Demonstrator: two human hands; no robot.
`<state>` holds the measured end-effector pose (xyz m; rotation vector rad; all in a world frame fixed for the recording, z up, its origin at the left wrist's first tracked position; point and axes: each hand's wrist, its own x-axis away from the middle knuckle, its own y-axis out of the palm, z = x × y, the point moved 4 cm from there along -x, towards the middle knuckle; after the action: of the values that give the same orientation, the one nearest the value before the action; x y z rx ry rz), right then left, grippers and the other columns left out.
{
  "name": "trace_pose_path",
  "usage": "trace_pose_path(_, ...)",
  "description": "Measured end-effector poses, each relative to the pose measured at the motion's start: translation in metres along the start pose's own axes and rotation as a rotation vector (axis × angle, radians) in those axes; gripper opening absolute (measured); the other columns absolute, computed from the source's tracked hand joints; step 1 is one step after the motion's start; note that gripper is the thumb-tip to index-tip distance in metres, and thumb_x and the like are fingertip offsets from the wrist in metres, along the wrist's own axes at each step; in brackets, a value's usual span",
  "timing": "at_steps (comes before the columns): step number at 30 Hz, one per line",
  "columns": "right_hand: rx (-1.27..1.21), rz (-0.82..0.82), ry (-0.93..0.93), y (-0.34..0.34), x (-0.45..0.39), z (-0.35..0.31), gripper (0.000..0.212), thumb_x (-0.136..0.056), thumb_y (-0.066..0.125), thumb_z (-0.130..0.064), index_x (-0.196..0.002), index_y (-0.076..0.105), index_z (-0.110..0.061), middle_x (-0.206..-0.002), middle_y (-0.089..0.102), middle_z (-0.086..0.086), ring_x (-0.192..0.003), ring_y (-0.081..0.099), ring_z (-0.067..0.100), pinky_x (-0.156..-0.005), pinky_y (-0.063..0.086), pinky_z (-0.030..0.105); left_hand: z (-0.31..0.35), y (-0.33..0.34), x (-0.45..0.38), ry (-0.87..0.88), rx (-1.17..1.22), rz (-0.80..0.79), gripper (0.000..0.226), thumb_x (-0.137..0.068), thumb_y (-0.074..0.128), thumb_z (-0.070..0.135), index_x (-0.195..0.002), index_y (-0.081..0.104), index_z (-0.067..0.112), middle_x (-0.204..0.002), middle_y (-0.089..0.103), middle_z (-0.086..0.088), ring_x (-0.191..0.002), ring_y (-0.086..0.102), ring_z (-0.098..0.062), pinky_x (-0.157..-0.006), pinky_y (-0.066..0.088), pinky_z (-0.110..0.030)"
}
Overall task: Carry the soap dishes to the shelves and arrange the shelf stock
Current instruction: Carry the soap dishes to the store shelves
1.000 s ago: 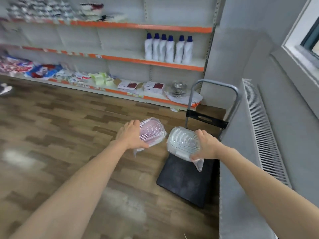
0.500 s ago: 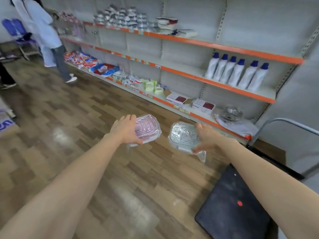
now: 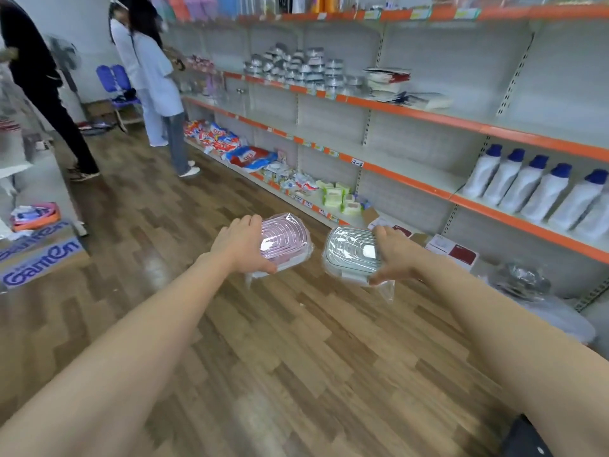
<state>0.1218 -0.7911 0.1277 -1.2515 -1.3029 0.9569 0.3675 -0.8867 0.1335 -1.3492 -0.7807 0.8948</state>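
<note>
Pink and wrapped in clear plastic, one soap dish [image 3: 286, 243] sits gripped in the left hand [image 3: 242, 245], fingers over its far edge and thumb under. The right hand [image 3: 397, 255] holds a pale green soap dish [image 3: 352, 252] the same way, just beside it, both above the wood floor [image 3: 296, 341]. Orange-edged shelves [image 3: 412, 173] stand ahead, carrying white bottles [image 3: 540, 189].

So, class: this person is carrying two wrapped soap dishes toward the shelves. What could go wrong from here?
1. Each hand holds a dish by its edge only: the left hand the pink soap dish, the right hand the grey soap dish. The glossy wrap might slip.
2. People stand in the aisle ahead; a collision is possible.
</note>
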Motion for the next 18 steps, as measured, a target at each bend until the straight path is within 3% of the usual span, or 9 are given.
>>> trace_pose_path(3,-0.015,0.032,-0.021,-0.023,-0.057,-0.007,0.087,-0.071,0.078,-0.038,-0.133,0.028,-0.003,-0.134,0.037,0.012,-0.119,0.037,0.025,-0.092,0.035,0.03,-0.027,-0.023,-0.051,-0.034,-0.031,0.008,0.09,-0.067,0.078,0.053,-0.135,0.035,0.013,-0.135,0.045,-0.004,-0.12,0.044,-0.022,-0.098,0.042,-0.037)
trace_pose_path(9,0.018,0.022,-0.053,-0.045,-0.155,-0.021,0.091,-0.071,0.078,-0.038,-0.137,0.025,-0.004,-0.14,0.034,0.014,-0.126,0.036,0.028,-0.106,0.032,0.034,-0.072,-0.031,-0.133,-0.065,-0.037,0.0,0.089,-0.068,0.076,0.056,-0.135,0.035,0.013,-0.134,0.044,-0.004,-0.12,0.044,-0.022,-0.099,0.04,-0.038)
trace_pose_path(18,0.028,0.063,-0.047,-0.064,-0.324,-0.056,0.101,-0.063,0.082,-0.04,-0.139,0.025,-0.006,-0.139,0.038,0.013,-0.124,0.04,0.028,-0.101,0.039,0.038,-0.167,-0.016,-0.273,-0.052,0.004,0.042,0.089,-0.066,0.076,0.057,-0.132,0.037,0.013,-0.132,0.045,-0.004,-0.12,0.044,-0.023,-0.098,0.038,-0.038)
